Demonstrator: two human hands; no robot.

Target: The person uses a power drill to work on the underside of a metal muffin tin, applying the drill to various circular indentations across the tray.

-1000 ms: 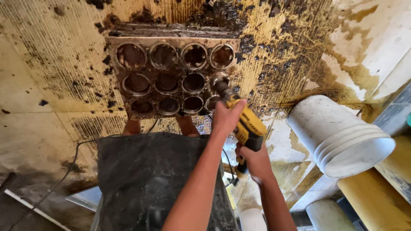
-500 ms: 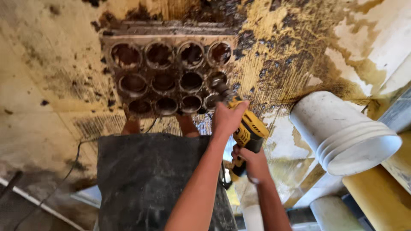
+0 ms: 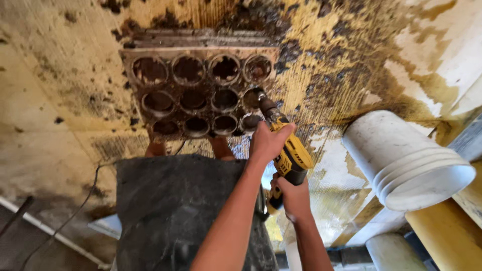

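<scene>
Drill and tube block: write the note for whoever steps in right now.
Left hand: on top of the yellow drill, steadying its front.
Right hand: wrapped around the drill's handle, lower down.
The drill's tip sits in a right-hand hole of the middle row of the tube block, which lies on the stained floor.
The block shows three rows of round holes, all dark and dirty inside; which ones have been worked cannot be told.
The white bucket stack lies on its side to the right.
A dark apron covers the person's lap.
</scene>
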